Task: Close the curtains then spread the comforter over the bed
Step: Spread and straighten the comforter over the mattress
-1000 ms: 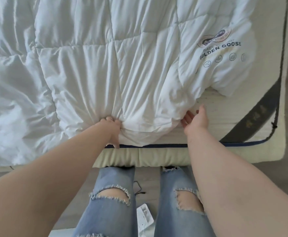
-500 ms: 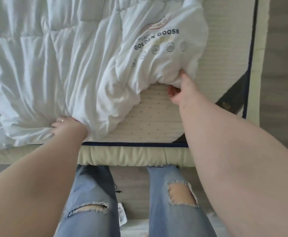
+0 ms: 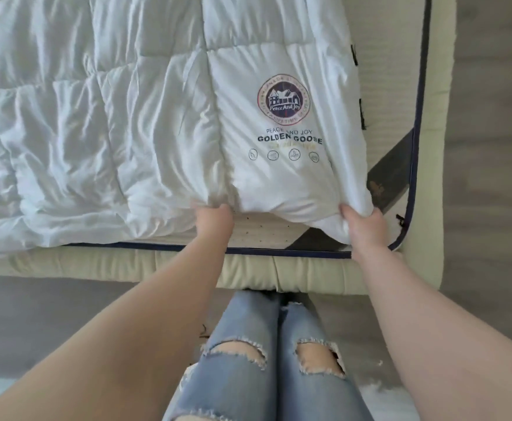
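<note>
A white quilted comforter (image 3: 145, 123) with a round logo and "GOLDEN GOOSE" print covers most of the mattress (image 3: 263, 230). Its near right corner lies close to the mattress corner. My left hand (image 3: 213, 221) grips the comforter's near edge left of the printed panel. My right hand (image 3: 362, 221) grips the corner of the comforter, fingers curled into the fabric. A strip of bare mattress shows between my hands. No curtains are in view.
The cream padded bed frame (image 3: 309, 271) runs along the near side and right side, with navy piping on the mattress edge. Grey wood floor (image 3: 491, 147) lies to the right and below. My legs in ripped jeans (image 3: 266, 375) stand against the frame.
The logo corner has been pulled flat toward the near right mattress corner. My left hand moved right along the edge, and my right hand now holds the corner lower and farther right.
</note>
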Demonstrator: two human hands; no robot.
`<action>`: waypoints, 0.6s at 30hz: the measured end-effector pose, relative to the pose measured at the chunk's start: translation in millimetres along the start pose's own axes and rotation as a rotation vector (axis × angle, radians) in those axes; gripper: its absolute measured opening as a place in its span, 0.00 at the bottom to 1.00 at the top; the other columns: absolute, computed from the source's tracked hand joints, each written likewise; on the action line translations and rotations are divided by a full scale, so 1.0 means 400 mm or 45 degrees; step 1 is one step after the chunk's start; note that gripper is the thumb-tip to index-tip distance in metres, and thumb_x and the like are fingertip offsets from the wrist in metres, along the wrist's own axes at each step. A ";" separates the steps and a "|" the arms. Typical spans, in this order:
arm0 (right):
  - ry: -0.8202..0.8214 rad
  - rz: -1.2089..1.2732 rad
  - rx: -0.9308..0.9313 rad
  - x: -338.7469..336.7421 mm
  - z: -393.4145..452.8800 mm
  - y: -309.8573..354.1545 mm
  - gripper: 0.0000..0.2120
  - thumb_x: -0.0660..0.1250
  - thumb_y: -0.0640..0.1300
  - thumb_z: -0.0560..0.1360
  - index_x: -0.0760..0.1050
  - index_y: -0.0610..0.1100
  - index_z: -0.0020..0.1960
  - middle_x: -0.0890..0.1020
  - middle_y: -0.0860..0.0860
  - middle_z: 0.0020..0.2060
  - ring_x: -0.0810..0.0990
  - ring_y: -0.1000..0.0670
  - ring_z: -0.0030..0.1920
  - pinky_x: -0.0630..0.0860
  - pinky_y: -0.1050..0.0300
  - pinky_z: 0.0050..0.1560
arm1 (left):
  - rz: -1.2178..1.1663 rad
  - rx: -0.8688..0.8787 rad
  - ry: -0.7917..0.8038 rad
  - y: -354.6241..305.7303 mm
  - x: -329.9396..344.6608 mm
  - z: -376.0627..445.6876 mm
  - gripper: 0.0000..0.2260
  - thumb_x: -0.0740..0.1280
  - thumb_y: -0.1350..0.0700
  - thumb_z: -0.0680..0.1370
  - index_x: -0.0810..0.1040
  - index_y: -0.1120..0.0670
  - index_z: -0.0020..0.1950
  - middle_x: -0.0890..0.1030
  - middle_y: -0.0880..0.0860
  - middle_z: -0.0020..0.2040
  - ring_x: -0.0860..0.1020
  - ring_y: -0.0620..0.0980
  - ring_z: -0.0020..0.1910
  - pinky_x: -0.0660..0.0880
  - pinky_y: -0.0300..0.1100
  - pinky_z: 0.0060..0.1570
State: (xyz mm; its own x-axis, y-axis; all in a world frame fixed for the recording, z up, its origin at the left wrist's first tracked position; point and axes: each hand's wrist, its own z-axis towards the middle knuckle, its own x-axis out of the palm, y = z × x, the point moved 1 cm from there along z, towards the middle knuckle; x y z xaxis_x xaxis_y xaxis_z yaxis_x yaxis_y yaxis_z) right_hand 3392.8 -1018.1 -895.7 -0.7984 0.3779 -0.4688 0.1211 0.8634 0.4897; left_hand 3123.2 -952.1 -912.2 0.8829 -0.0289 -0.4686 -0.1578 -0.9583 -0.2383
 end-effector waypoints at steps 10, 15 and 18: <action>-0.175 -0.172 0.103 -0.084 0.058 -0.057 0.20 0.75 0.52 0.69 0.75 0.43 0.54 0.81 0.47 0.53 0.80 0.43 0.49 0.79 0.48 0.50 | -1.225 -0.261 0.211 0.021 0.000 -0.001 0.16 0.73 0.56 0.74 0.80 0.56 0.61 0.84 0.56 0.55 0.83 0.57 0.50 0.79 0.57 0.56; 0.056 0.977 0.622 -0.008 0.014 -0.048 0.27 0.81 0.51 0.66 0.76 0.46 0.60 0.84 0.45 0.53 0.83 0.40 0.51 0.82 0.38 0.50 | -0.928 -0.303 0.113 0.040 -0.013 0.015 0.09 0.74 0.60 0.73 0.83 0.51 0.52 0.87 0.50 0.46 0.85 0.51 0.41 0.82 0.54 0.49; 0.160 0.988 0.575 0.055 -0.012 -0.037 0.29 0.82 0.50 0.64 0.76 0.47 0.62 0.85 0.44 0.54 0.84 0.38 0.52 0.81 0.34 0.49 | -0.782 -0.365 0.037 0.091 -0.019 0.005 0.12 0.76 0.54 0.71 0.81 0.47 0.52 0.84 0.48 0.47 0.83 0.52 0.45 0.83 0.51 0.45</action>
State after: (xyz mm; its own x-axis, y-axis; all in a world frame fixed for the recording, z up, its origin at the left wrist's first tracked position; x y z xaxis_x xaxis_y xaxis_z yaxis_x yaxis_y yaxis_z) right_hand 3370.6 -1024.4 -909.7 -0.4510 0.8920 -0.0306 0.8508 0.4400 0.2873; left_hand 3109.8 -986.4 -918.9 0.7870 0.5412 -0.2962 0.4963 -0.8405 -0.2173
